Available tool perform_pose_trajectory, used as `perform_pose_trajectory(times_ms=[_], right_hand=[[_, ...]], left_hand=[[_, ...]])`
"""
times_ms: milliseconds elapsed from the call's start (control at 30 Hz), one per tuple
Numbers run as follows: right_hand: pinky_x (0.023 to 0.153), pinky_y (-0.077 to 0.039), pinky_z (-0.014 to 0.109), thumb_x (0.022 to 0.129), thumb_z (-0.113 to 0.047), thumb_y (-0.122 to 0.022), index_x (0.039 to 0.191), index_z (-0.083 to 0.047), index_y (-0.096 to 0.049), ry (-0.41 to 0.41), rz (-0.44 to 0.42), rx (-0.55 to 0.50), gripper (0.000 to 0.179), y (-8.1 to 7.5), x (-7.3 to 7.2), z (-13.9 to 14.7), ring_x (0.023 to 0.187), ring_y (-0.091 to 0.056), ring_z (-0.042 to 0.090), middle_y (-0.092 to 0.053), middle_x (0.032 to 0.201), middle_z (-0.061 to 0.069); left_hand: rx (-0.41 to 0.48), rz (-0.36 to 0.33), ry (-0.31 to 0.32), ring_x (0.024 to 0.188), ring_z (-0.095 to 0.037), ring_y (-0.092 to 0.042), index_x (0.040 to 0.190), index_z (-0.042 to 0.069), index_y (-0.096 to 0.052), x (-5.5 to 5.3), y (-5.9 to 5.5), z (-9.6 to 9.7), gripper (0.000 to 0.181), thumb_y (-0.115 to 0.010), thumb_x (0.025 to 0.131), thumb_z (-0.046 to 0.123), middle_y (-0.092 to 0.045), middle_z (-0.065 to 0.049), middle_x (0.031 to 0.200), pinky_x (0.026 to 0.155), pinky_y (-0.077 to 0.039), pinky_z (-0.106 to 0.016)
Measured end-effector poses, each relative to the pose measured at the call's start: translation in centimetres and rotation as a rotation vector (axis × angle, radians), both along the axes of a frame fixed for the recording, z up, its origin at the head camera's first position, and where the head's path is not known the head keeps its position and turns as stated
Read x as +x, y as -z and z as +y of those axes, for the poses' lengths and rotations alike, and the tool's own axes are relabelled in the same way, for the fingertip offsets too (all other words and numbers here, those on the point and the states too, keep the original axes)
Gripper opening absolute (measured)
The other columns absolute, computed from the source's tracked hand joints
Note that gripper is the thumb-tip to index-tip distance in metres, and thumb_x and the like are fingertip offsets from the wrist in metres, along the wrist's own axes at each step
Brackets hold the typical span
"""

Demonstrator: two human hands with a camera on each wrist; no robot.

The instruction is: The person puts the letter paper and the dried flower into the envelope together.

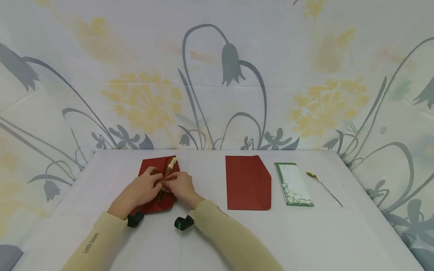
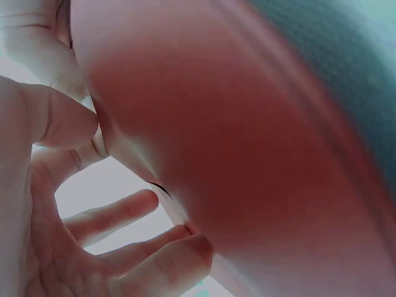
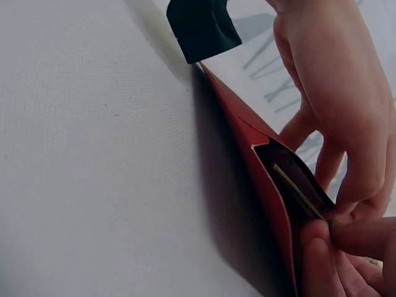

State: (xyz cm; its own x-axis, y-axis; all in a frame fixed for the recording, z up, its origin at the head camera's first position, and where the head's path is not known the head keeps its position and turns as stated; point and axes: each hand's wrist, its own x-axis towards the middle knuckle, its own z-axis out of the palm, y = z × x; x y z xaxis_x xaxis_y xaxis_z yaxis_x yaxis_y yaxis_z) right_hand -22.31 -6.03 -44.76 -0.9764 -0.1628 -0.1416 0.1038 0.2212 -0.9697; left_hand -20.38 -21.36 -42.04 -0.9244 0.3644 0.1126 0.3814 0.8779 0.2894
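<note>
Plainly, we see a flower at the left of the bench, lying aslant on a red envelope, its pale yellow bloom towards the far edge and its thin stem pointing back to the person. From the right wrist we look into the envelope, where the paper gapes and the stem's end shows between its two layers. Both hands meet about the middle of the stem. We see the right hand pinching the stem between thumb and finger. The left hand lies over the envelope, fingers bent, tips right beside the right hand's; we cannot tell whether it pinches stem or paper. From the left wrist, its other fingers are spread near the envelope's edge.

Further right, well apart from the hands, we find a second envelope, red and flat, with a slanted corner. Beside it lies a white card with a green border and white blossoms, then a second flower, small and yellow on a thin stem. Cream sleeves cover the person's arms. Behind the bench we see a pale backdrop with grey bellflowers and yellow blooms.
</note>
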Motion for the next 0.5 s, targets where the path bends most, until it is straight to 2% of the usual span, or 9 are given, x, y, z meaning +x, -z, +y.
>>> perform_pose_trajectory(times_ms=[167, 333, 500], right_hand=[[0.059, -0.054, 0.022, 0.086, -0.007, -0.076, 0.088, -0.002, -0.073, -0.027, 0.026, 0.041, 0.006, 0.2, 0.0, -0.2, 0.059, -0.066, 0.008, -0.067, 0.064, -0.001], [0.056, -0.05, 0.02, 0.085, -0.01, -0.078, 0.088, -0.004, -0.075, -0.013, 0.066, 0.118, 0.007, 0.4, 0.0, -0.4, 0.058, -0.063, 0.006, -0.066, 0.063, -0.003], [0.055, -0.048, 0.019, 0.084, -0.014, -0.079, 0.094, -0.006, -0.078, -0.002, 0.089, 0.164, 0.013, 0.4, 0.1, -0.4, 0.06, -0.061, 0.004, -0.066, 0.066, -0.007]], left_hand=[[0.003, 0.034, -0.009, 0.076, -0.031, -0.061, 0.097, 0.012, -0.064, 0.3, -0.5, -0.4, 0.008, -0.056, 0.096, 0.014, -0.05, -0.022, 0.123, 0.075, -0.054, -0.05], [0.006, 0.024, -0.004, 0.07, -0.027, -0.058, 0.097, 0.011, -0.063, 0.3, -1.1, -0.5, 0.007, -0.057, 0.096, 0.012, -0.05, -0.02, 0.123, 0.073, -0.054, -0.048], [0.011, 0.012, -0.006, 0.075, -0.03, -0.06, 0.099, 0.01, -0.064, 0.2, -1.3, -0.6, 0.008, -0.057, 0.096, 0.013, -0.051, -0.021, 0.123, 0.076, -0.055, -0.051]])
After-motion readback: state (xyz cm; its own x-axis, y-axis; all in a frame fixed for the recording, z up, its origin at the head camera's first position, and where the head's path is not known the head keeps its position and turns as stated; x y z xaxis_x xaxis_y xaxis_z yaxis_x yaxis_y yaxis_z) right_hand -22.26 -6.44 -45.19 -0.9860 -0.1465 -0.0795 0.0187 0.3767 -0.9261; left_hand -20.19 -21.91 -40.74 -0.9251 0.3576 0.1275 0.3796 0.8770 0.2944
